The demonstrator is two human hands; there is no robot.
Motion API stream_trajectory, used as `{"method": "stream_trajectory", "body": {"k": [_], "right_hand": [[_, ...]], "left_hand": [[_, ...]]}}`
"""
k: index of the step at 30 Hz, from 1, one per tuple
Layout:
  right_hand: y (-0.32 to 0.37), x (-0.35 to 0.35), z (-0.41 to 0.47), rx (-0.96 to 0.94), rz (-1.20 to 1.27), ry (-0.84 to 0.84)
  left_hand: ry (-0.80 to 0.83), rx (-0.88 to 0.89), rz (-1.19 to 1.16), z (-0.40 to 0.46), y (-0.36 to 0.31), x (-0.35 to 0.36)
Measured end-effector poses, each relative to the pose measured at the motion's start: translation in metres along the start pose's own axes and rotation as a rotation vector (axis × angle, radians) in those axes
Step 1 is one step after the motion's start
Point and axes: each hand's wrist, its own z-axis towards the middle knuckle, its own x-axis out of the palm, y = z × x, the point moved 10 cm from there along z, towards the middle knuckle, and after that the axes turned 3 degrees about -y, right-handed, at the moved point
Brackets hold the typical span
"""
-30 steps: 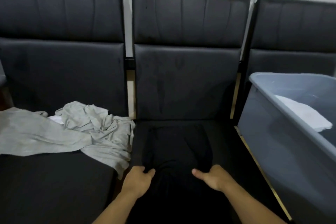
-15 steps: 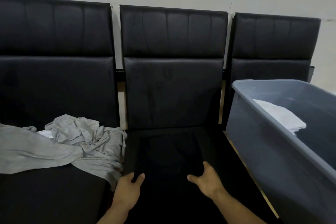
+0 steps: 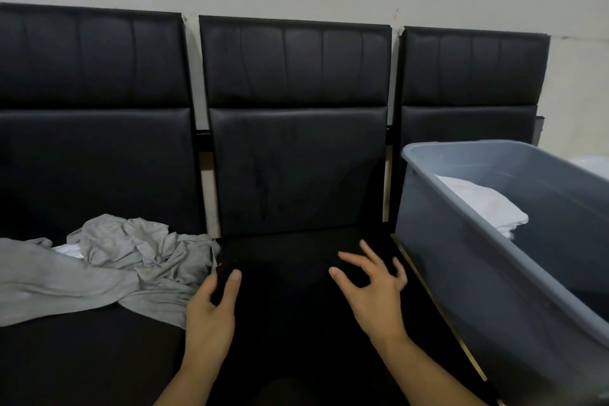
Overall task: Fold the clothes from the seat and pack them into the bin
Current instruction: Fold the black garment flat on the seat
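On the middle seat (image 3: 296,323) of a row of black padded chairs lies a black garment (image 3: 290,280), so dark against the upholstery that its outline is hard to trace; I cannot tell how many folds it has. The left hand (image 3: 211,313) has its grip on the garment's left edge — thumb on top, fingers apparently curled beneath the cloth. The right hand (image 3: 372,287) hovers over the right side with fingers spread and loosely bent, holding nothing.

Left of that, on the neighbouring seat, a grey garment (image 3: 108,267) lies crumpled, with a bit of white cloth (image 3: 67,250) showing under it. To the right stands the grey bin (image 3: 461,257), a white folded garment (image 3: 478,208) already inside.

By my judgement the black piece is soft, light and limp: it will sag and slide out of shape if lifted by one corner. It should be taken by both side edges at once, or with flat palms slipped under the fold, so the bundle keeps its form on the short carry to the bin. The slick seat covering probably lets the cloth slip easily — handy for sliding a hand beneath, but a poor surface for pressing creases. The grey garment looks equally floppy and needs spreading flat before any folding.
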Motion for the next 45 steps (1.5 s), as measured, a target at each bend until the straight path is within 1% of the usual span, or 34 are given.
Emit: {"method": "stream_trajectory", "body": {"k": [3, 5, 9, 12, 15, 19, 22, 23, 24, 25, 27, 29, 30, 31, 32, 34, 35, 36, 37, 41, 45], "right_hand": [[0.018, -0.007, -0.004, -0.026, 0.196, 0.028], [0.033, -0.014, -0.007, -0.068, 0.323, 0.046], [0.054, -0.031, -0.012, -0.189, 0.357, 0.012], [0.049, -0.025, -0.007, -0.163, 0.348, 0.047], [0.022, 0.001, 0.000, -0.048, 0.245, 0.171], [-0.029, 0.045, 0.003, 0.055, 0.020, 0.367], [-0.073, 0.072, -0.005, 0.155, -0.119, 0.547], [-0.085, 0.075, -0.006, 0.179, -0.170, 0.573], [-0.095, 0.074, -0.003, 0.182, -0.217, 0.562], [-0.099, 0.069, 0.002, 0.159, -0.259, 0.518], [-0.096, 0.055, 0.015, 0.077, -0.338, 0.388], [-0.081, 0.049, 0.018, -0.044, -0.375, 0.323], [-0.071, 0.055, 0.015, -0.126, -0.378, 0.346], [-0.061, 0.066, 0.008, -0.219, -0.387, 0.408], [-0.052, 0.081, -0.003, -0.311, -0.406, 0.498], [-0.045, 0.112, -0.031, -0.430, -0.466, 0.707], [-0.046, 0.124, -0.042, -0.440, -0.501, 0.795], [-0.050, 0.132, -0.050, -0.418, -0.544, 0.863], [-0.055, 0.136, -0.055, -0.388, -0.598, 0.906], [-0.058, 0.131, -0.054, -0.285, -0.785, 0.915], [-0.054, 0.123, -0.058, -0.215, -0.951, 0.940]], "left_hand": [[0.008, 0.090, 0.063, -0.004, -0.019, -0.002], [0.039, 0.119, 0.108, -0.006, -0.026, -0.001], [0.054, 0.174, 0.173, -0.011, -0.043, -0.002], [0.085, 0.150, 0.209, -0.012, -0.046, 0.000], [0.130, 0.022, 0.270, -0.005, -0.017, 0.003], [0.190, -0.199, 0.371, 0.003, 0.054, 0.002], [0.232, -0.323, 0.518, 0.004, 0.099, -0.004], [0.226, -0.345, 0.586, 0.005, 0.107, -0.006], [0.199, -0.349, 0.691, 0.006, 0.111, -0.010], [0.160, -0.325, 0.822, 0.008, 0.109, -0.014], [0.092, -0.178, 1.056, 0.008, 0.088, -0.013], [0.082, -0.008, 1.140, 0.000, 0.063, 0.002], [0.108, 0.040, 1.131, -0.006, 0.058, 0.011], [0.163, 0.063, 1.107, -0.014, 0.054, 0.023], [0.245, 0.052, 1.090, -0.024, 0.056, 0.035], [0.479, -0.013, 1.131, -0.051, 0.071, 0.059], [0.600, -0.035, 1.171, -0.066, 0.081, 0.068], [0.688, -0.047, 1.212, -0.079, 0.090, 0.074], [0.733, -0.044, 1.246, -0.088, 0.098, 0.077], [0.743, -0.019, 1.337, -0.087, 0.111, 0.077], [0.716, 0.057, 1.449, -0.064, 0.103, 0.068]]}}
